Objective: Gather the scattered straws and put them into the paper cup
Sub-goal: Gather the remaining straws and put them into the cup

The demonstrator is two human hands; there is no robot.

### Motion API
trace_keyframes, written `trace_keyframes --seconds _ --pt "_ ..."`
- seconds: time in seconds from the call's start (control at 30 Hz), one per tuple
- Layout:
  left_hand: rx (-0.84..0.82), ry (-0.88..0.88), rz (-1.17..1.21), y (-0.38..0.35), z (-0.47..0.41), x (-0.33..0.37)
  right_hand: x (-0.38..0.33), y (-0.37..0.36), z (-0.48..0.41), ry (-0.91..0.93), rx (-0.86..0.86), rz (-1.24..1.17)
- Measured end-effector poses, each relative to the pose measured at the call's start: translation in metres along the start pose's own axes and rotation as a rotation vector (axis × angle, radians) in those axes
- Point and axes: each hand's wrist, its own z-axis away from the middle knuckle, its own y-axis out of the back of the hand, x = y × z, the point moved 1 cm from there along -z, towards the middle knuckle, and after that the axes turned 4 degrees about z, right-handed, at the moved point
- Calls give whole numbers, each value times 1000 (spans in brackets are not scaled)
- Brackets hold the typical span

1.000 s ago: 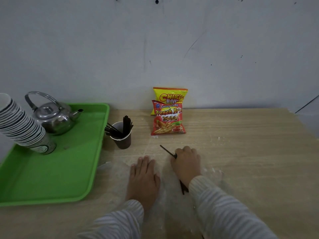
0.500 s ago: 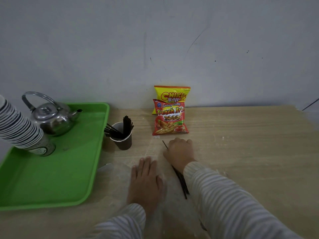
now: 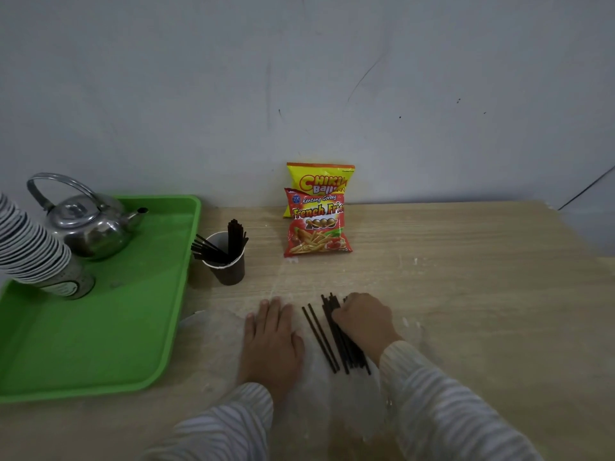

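1. Table (image 3: 466,294) of pale wood runs up to a grey wall and carries everything else.
2. Green tray (image 3: 116,344) lies at the table's left side; in it stand a steel kettle (image 3: 90,224), spout pointing right, and a leaning stack of paper cups (image 3: 30,251) at the far left.
3. Two snack bags (image 3: 317,214) stand against the wall, the red one in front of the yellow one.
4. Left hand (image 3: 271,341) lies flat on the table, palm down, fingers together and extended, holding nothing.
5. Right hand (image 3: 364,322) is curled over a bundle of loose straws, fingers closed down on it.
6. Dark paper cup (image 3: 229,267) stands upright just beside the tray's right edge; black straws inside it stick up past the rim, some upright, some fanned to the left.
7. Loose straws (image 3: 332,341) lie on the table between the hands, roughly parallel, long axis running from near right to far left; two lie slightly apart on the left.
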Motion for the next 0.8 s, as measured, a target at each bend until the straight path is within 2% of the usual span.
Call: trace_keyframes --seconds 0.13,0.23,0.33,0.57,0.8 --pt "-3 1 -3 0 0 0 20 0 13 -41 128 -217" --pt "-1 5 -13 0 0 0 25 -5 25 -103 49 47" --pt "-7 9 -14 1 0 0 6 -16 36 -40 58 204" --pt "-13 -6 6 1 1 -1 -25 -28 37 91 40 144" --pt "1 -9 5 -1 0 -2 -28 -30 31 52 16 93"
